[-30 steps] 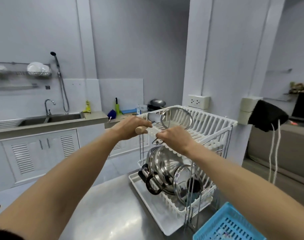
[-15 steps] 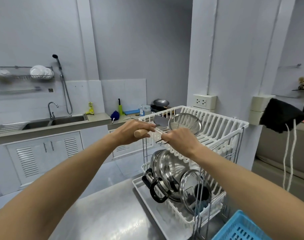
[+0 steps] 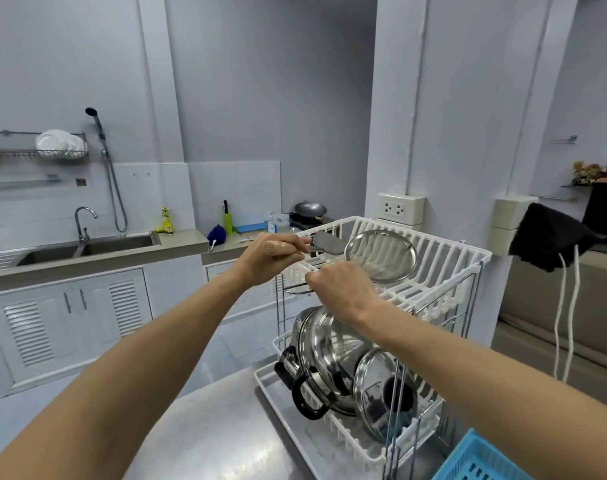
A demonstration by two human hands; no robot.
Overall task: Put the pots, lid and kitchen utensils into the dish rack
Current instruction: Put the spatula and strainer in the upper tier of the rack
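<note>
Up at the top tier of the white two-tier dish rack (image 3: 444, 258), in the single head view, both bare hands work side by side. The left hand (image 3: 271, 259) is closed in a fist around the pale wooden handle of a metal spatula (image 3: 326, 244), whose flat steel blade pokes out past the fingers and hangs just over the near left corner of the upper tier. The right hand (image 3: 343, 292) is curled shut on the wire handle of a round mesh strainer (image 3: 381, 255); a loop of that handle sticks out to the left below the knuckles. The strainer's bowl stands tilted on edge over the upper tier's ribs, just right of the spatula blade; whether it touches the ribs cannot be told.

On the lower tier, a large steel pot (image 3: 326, 358) lies on its side with its black handles (image 3: 307, 398) toward the camera, and a steel lid (image 3: 378, 396) with a dark knob leans upright just to its right. The rack stands on a stainless steel table (image 3: 198, 441), with a white drip tray (image 3: 278, 396) under it. A blue plastic basket (image 3: 475, 462) shows at the bottom right corner, close beside the rack. Behind, a counter with a sink (image 3: 87, 245) and tap runs along the left wall.
</note>
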